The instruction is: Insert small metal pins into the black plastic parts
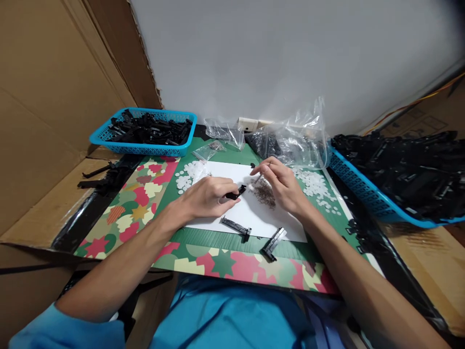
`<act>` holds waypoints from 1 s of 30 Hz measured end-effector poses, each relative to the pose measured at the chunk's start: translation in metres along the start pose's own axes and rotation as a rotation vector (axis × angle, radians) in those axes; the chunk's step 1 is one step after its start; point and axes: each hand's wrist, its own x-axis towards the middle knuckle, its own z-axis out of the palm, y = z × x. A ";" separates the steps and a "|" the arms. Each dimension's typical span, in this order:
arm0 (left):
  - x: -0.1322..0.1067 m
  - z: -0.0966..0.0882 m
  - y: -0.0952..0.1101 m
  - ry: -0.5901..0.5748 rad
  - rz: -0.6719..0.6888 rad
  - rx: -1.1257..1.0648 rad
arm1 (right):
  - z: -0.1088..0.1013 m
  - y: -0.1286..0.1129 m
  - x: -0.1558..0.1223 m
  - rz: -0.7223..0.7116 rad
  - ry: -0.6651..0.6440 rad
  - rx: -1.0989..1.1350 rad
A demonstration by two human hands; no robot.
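Observation:
Over the white sheet (210, 224), my left hand (212, 196) is closed on a small black plastic part (237, 193), whose free end points to the right. My right hand (281, 184) is pinched around a thin metal tool (258, 178), mostly covered by the fingers; its exact kind is unclear. Beneath that hand lies a pile of tiny brown metal pieces (266, 195). Closer to me, one long black plastic part (236, 226) lies on the sheet, and another black plastic part (273, 245) lies across its front edge.
White discs (185, 178) are scattered at left, more white discs (314, 184) at right. A blue basket (145, 148) of black parts stands back left; a second blue basket (366, 191), heaped, stands right. Clear plastic bags (308, 145) lie by the wall. Loose black parts (103, 175) rest far left.

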 end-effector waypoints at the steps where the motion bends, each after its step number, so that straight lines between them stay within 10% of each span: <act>1: 0.000 -0.001 0.000 -0.003 -0.002 0.004 | 0.001 0.001 0.000 0.026 0.001 0.016; 30: 0.001 -0.006 0.003 -0.015 -0.143 -0.090 | 0.024 0.012 -0.006 -0.006 -0.086 0.011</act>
